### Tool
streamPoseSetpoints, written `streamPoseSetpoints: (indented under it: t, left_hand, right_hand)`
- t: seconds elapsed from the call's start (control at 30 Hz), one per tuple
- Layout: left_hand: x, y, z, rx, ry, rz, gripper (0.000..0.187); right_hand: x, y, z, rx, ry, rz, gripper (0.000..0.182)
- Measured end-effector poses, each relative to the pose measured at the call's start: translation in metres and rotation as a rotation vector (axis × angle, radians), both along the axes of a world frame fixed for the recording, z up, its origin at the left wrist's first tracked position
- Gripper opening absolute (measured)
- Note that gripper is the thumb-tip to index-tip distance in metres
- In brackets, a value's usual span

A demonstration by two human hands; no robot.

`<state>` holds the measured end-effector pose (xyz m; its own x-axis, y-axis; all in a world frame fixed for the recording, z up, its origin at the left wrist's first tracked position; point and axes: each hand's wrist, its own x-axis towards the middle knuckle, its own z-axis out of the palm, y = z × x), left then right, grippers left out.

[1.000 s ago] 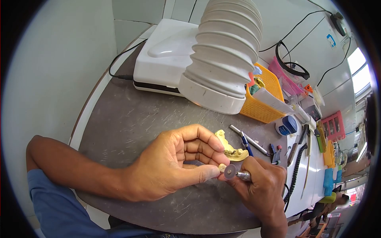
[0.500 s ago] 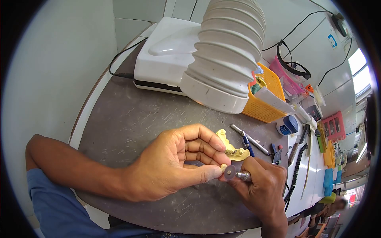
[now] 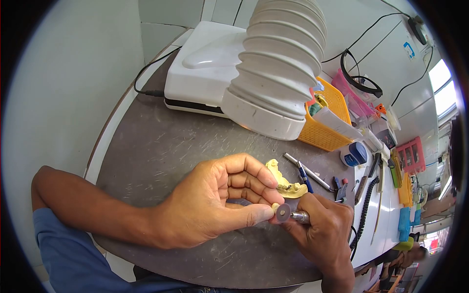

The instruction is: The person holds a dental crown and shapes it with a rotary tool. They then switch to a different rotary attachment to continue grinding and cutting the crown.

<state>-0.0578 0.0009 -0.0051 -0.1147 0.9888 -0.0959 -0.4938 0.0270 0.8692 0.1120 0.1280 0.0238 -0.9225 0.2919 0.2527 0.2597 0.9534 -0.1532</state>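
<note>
Between the thumb and fingertips of my left hand (image 3: pixel 215 200) is a small cream-coloured piece that looks like a dental crown (image 3: pixel 275 206), mostly hidden by the fingers. My right hand (image 3: pixel 325 227) grips a metal rotary handpiece (image 3: pixel 301 217). Its round grey cutting disc (image 3: pixel 283 212) is right at the small piece and overlaps its edge in this view. Just beyond my fingers, a yellow dental cast (image 3: pixel 292 190) of an arch of teeth lies on the grey bench (image 3: pixel 146 141).
A white extractor hose (image 3: pixel 281 63) hangs over the bench beside its white box (image 3: pixel 202 68). Pens (image 3: pixel 305 176) lie behind the cast. A yellow basket (image 3: pixel 325 134), a blue-lidded jar (image 3: pixel 354 154) and a coiled black cord (image 3: pixel 362 215) stand to the right. Another person (image 3: pixel 398 256) is far right.
</note>
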Motion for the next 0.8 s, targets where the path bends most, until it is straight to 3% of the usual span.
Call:
streamPoseSetpoints:
  t: [0.67,0.8]
  left_hand:
    - [-0.0007,0.0002,-0.0026,0.038,0.009,0.01,0.029]
    - [-0.0007,-0.0007,0.0013,0.006,-0.107,0.003,0.026]
  right_hand:
    - [0.0037,-0.0014,-0.0011,-0.055,0.023,-0.002,0.042]
    - [0.003,0.0002,0.0015,-0.091,0.092,-0.048,0.043]
